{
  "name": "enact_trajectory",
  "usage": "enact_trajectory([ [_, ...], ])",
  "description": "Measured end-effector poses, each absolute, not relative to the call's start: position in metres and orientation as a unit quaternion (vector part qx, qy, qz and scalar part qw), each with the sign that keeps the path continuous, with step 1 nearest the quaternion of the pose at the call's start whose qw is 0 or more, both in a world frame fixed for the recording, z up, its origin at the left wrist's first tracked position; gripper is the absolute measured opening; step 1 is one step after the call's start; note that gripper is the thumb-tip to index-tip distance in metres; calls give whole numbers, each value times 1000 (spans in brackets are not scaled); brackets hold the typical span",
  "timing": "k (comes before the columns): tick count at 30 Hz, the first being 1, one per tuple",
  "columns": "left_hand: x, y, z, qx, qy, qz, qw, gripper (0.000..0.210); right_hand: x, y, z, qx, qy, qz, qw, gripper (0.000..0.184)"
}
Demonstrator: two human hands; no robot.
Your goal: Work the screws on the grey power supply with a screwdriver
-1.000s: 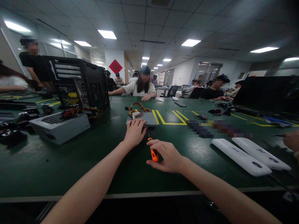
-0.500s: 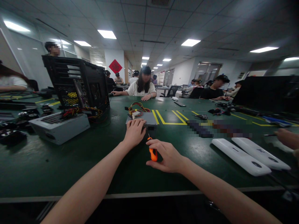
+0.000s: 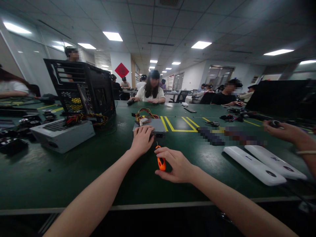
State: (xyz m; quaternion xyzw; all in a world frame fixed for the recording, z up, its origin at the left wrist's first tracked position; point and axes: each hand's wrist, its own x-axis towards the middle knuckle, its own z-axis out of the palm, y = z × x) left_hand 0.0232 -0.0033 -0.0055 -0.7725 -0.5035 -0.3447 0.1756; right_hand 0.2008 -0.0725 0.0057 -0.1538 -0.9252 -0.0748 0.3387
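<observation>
A small grey computer power supply point(image 3: 159, 125) lies on the green table, its coloured cables bunched behind it. My left hand point(image 3: 142, 140) is closed over the power supply's left front part, fingers resting on top. Between the thumb and fingers of my right hand point(image 3: 174, 164) is an orange-handled screwdriver point(image 3: 161, 163). Its thin shaft points away from me, toward the power supply's front face beside the black socket. Whether the tip touches the face is too small to tell.
At left stand a black computer case point(image 3: 84, 89) and a larger power supply point(image 3: 63, 133). Two white power banks point(image 3: 254, 164) lie at right, where another person's hand point(image 3: 283, 131) holds a dark object. The table edge point(image 3: 163, 205) runs close to me.
My hands, the screwdriver and the power supply stay almost still. At right, another person's hand has moved further into view. The person opposite has shifted an arm.
</observation>
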Motion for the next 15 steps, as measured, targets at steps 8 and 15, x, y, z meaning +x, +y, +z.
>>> enact_trajectory([
  [8,24,-4,-4,-770,-510,-346,168,32,199,-73,7,-152,-929,-102,321,34],
  [15,24,-4,-4,-769,-510,-348,166,31,200,-73,6,-156,-933,-70,315,37],
])
